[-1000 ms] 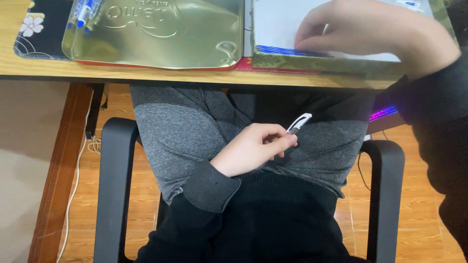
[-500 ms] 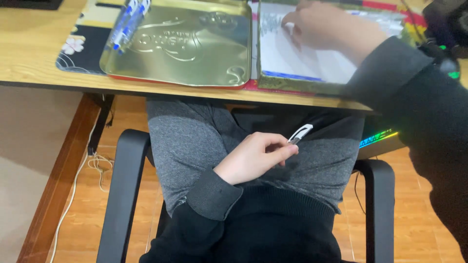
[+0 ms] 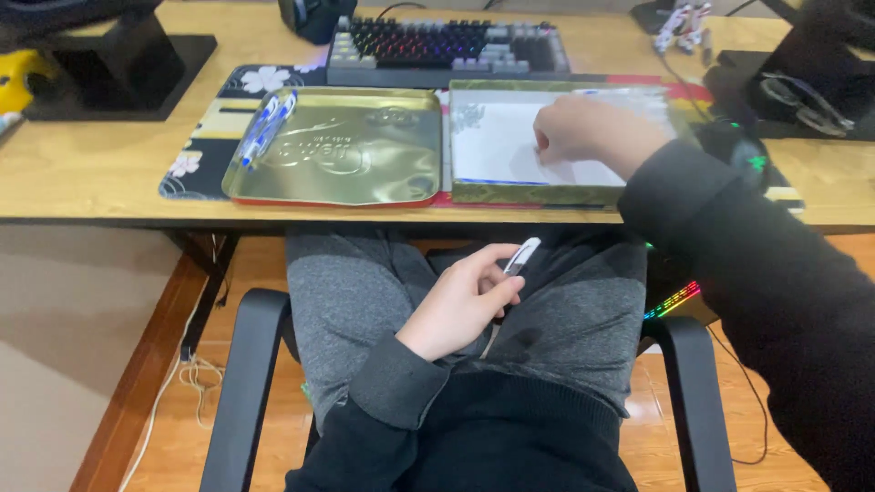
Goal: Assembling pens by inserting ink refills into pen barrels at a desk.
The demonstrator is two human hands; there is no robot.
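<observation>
My left hand rests in my lap below the desk edge, holding a small white pen with a dark tip between its fingers. My right hand reaches into an open gold tin box on the desk, fingers curled against the white paper inside it; whether it grips anything is hidden. Left of the box lies the gold tin lid, upside down, with two blue-and-white pens at its left edge.
A backlit keyboard sits behind the tins on a flowered desk mat. A monitor base stands at far left, dark gear at right. The chair's black armrests flank my legs. Cables hang by the desk leg.
The view has tilted up, showing more of the desk. My right hand has stayed inside the tin box, shifting slightly. My left hand with the pen stays in my lap.
</observation>
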